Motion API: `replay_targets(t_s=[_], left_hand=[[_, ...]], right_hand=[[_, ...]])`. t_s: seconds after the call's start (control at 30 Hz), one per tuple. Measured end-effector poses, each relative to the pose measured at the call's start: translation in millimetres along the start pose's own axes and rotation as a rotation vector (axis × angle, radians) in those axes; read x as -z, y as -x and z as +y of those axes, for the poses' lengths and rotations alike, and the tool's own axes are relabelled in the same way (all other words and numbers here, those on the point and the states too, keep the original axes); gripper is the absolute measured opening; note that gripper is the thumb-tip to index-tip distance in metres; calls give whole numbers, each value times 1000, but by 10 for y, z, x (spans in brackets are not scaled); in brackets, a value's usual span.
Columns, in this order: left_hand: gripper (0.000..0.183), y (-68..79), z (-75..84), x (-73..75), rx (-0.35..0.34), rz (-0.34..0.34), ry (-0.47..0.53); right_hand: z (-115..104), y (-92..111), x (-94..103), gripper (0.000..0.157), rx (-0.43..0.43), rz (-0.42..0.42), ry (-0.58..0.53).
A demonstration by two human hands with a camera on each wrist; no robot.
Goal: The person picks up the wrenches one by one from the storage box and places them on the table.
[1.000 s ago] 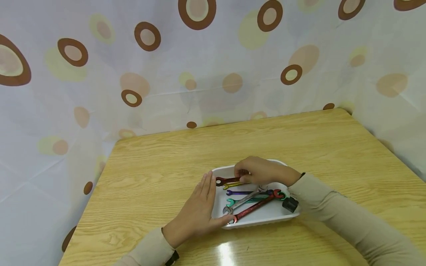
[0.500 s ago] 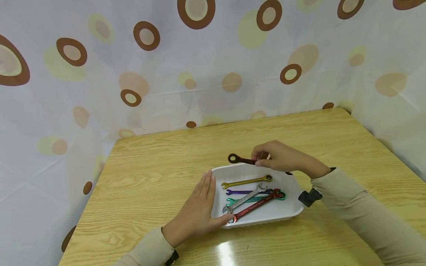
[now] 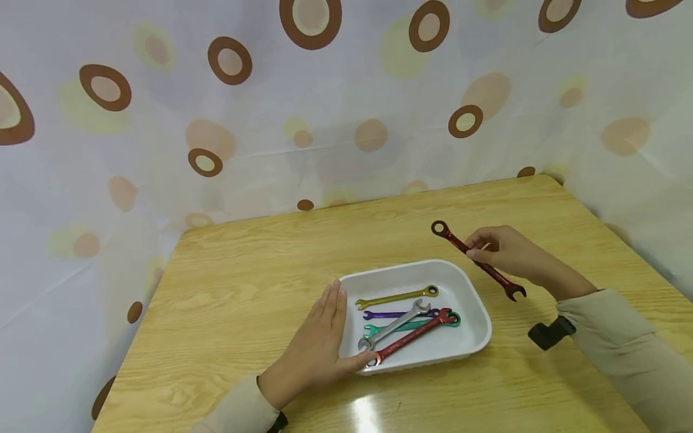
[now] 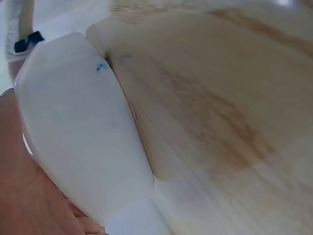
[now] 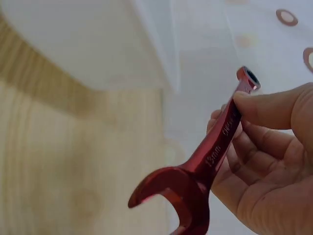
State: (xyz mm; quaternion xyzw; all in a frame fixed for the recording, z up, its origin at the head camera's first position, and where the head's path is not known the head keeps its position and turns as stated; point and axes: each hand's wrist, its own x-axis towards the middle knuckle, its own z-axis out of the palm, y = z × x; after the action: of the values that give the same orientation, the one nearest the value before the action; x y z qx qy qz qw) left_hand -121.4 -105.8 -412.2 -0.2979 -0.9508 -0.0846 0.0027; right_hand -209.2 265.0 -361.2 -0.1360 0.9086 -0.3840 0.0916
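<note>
A wood-grain table spreads before me. Nearest, my left hand lies along the left end of a white tray, fingers straight, palm against its outer wall, thumb reaching over the near corner; it grips nothing. Inside, closest to me, a bright red wrench slants up to the right, its upper end meeting the ring of a green wrench. A silver wrench lies slantwise across the green one and reaches a purple wrench; beyond these, a yellow wrench rests apart. Past the tray's right side, my right hand pinches a dark red wrench mid-shank between thumb and fingers, ring end pointing away, forked end toward me. Farthest off hangs a pale cloth printed with brown rings.
</note>
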Motion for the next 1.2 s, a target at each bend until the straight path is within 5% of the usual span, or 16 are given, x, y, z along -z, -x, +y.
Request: replay_targets(t_s=[0.27, 0.6, 1.2], left_hand=[[109, 25, 13, -22, 17, 28, -13], [108, 45, 18, -45, 23, 69, -16], [106, 39, 32, -31, 28, 66, 29]], right_hand=[[368, 144, -67, 28, -124, -33, -148], [577, 199, -153, 28, -198, -66, -221], [695, 243, -247, 29, -238, -11, -69]])
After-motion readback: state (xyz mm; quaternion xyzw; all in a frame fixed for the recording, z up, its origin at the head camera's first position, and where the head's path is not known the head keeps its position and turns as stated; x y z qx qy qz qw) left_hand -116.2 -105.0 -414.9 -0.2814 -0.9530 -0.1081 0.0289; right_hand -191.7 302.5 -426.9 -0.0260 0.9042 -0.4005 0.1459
